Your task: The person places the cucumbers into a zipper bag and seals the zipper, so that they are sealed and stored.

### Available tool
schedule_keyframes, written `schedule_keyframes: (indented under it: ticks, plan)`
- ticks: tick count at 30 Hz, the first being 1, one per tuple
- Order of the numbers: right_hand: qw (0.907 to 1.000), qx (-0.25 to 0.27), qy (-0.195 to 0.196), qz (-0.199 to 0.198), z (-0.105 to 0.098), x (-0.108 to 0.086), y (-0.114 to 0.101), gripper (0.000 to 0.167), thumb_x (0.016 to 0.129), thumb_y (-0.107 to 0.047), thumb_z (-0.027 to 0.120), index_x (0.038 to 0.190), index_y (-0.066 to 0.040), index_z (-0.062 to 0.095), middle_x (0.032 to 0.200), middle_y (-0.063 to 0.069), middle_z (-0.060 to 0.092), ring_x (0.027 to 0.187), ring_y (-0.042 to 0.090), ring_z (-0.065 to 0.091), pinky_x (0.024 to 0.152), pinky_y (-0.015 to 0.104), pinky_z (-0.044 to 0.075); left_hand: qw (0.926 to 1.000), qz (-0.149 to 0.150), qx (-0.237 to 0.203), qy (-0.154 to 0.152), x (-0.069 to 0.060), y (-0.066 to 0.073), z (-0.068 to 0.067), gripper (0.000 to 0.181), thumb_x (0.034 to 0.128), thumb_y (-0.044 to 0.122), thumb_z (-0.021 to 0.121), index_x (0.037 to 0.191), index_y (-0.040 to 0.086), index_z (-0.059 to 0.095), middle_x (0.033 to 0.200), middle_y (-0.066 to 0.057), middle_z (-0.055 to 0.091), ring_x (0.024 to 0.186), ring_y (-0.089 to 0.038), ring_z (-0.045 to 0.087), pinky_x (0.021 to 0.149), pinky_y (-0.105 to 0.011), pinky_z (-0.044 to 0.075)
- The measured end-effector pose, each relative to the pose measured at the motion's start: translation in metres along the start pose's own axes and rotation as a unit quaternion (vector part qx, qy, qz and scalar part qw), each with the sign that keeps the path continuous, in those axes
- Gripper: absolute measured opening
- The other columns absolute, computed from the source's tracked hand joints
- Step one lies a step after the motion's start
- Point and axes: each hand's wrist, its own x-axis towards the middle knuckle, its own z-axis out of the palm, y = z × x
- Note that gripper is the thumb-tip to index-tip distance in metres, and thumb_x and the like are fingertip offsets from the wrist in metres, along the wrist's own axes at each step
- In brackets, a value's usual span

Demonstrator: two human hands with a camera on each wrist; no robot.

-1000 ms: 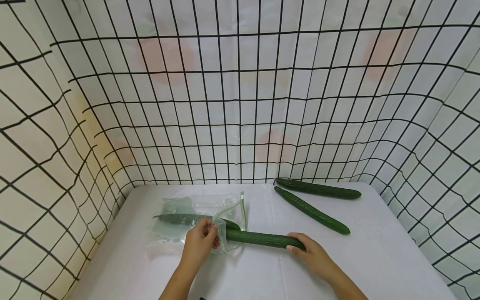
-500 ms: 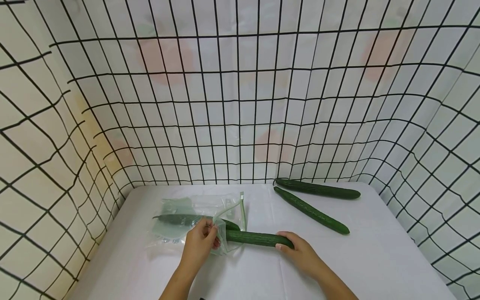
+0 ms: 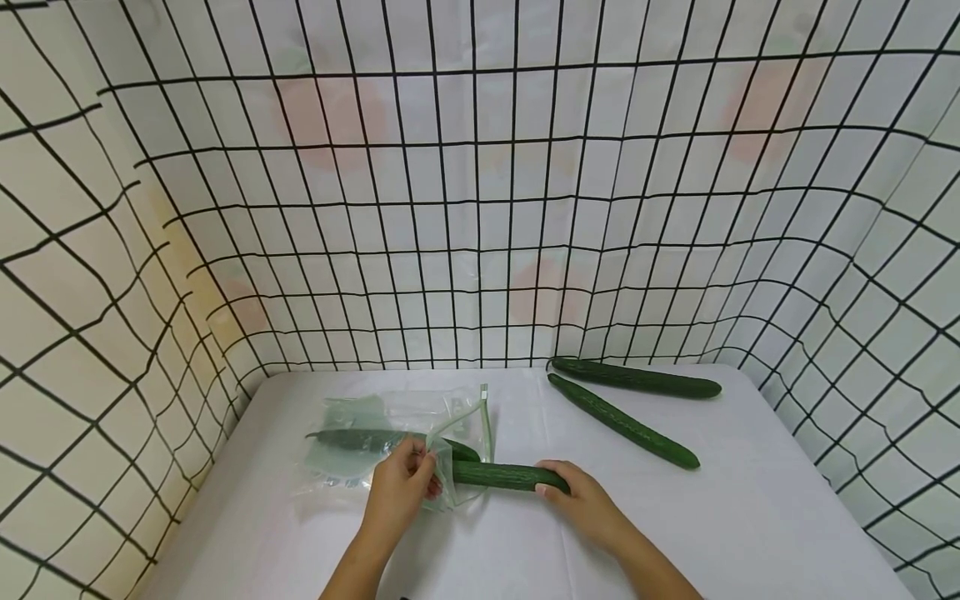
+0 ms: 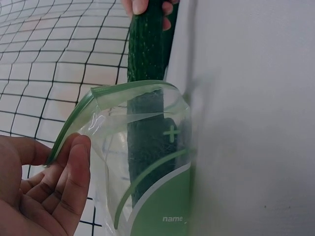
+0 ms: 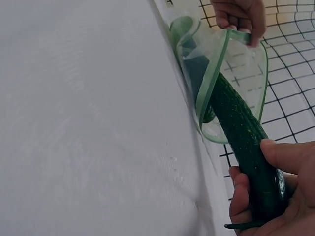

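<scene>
A clear zip bag (image 3: 457,400) with green trim lies on the left of the table, its mouth facing right. My left hand (image 3: 402,483) pinches the bag's rim between thumb and fingers, holding the mouth apart. One cucumber (image 3: 360,438) lies inside the bag. My right hand (image 3: 581,500) grips the outer end of a second cucumber (image 3: 495,475), whose other end is within the bag. In the right wrist view this cucumber (image 5: 241,123) passes through the bag's green-edged mouth, its thin stem showing near my palm. The left wrist view shows "name" printed on the bag (image 4: 162,206).
Two more cucumbers lie at the back right of the white table (image 3: 517,558): one (image 3: 637,377) along the back edge, the other (image 3: 622,421) slanting in front of it. Black wire grid panels (image 3: 480,208) surround the table at the back and both sides.
My right hand has moved left, sliding the gripped cucumber deeper into the bag. The left hand stays at the bag's rim, and the two cucumbers at the back right have not moved.
</scene>
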Motion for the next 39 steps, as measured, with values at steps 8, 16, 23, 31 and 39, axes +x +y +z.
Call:
schedule_keyframes:
  ticks: [8,16,23,31,39]
  plan:
    - [0.9991,-0.009,-0.021,-0.035,0.012,0.01,-0.006,0.037,0.101,-0.038,0.061,0.131,-0.017,0.063,0.13,0.004,0.064,0.121,0.023,0.058,0.102,0.043,0.05,1.0,-0.001,0.001,-0.004,0.001,-0.002,0.0,0.01,0.1028,0.012,0.056,0.1,0.003,0.056,0.073,-0.009,0.069,0.062,-0.022,0.068,0.056,-0.023,0.059]
    - [0.9991,0.005,-0.018,-0.038,0.024,0.015,-0.017,0.035,0.101,-0.035,0.062,0.13,-0.017,0.064,0.128,0.004,0.065,0.122,0.023,0.058,0.105,0.046,0.048,1.0,-0.002,0.005,-0.006,0.001,-0.003,0.0,0.01,0.1029,0.012,0.055,0.102,0.002,0.056,0.073,-0.009,0.069,0.063,-0.022,0.068,0.056,-0.023,0.059]
    - [0.9987,0.01,-0.026,-0.042,0.03,0.02,-0.022,0.038,0.102,-0.035,0.06,0.132,-0.012,0.062,0.131,0.008,0.064,0.126,0.029,0.058,0.107,0.054,0.046,1.0,0.005,0.005,-0.004,0.001,-0.003,0.001,0.009,0.1025,0.011,0.055,0.101,0.002,0.057,0.072,-0.007,0.069,0.062,-0.023,0.069,0.056,-0.026,0.06]
    - [0.9976,0.012,-0.042,-0.054,0.036,0.026,-0.029,0.043,0.102,-0.036,0.059,0.135,-0.009,0.06,0.135,0.011,0.063,0.128,0.034,0.057,0.109,0.058,0.045,1.0,0.005,-0.002,-0.006,0.0,-0.004,0.001,0.009,0.1026,0.011,0.056,0.101,0.002,0.057,0.073,-0.008,0.068,0.061,-0.019,0.067,0.056,-0.023,0.059]
    - [0.9978,0.014,-0.046,-0.045,0.041,0.031,-0.035,0.042,0.101,-0.036,0.062,0.134,-0.009,0.062,0.134,0.013,0.063,0.122,0.032,0.059,0.103,0.055,0.048,0.9999,0.006,-0.005,-0.008,0.0,-0.004,0.001,0.008,0.1025,0.01,0.056,0.101,0.002,0.057,0.073,-0.008,0.067,0.062,-0.022,0.068,0.056,-0.025,0.06]
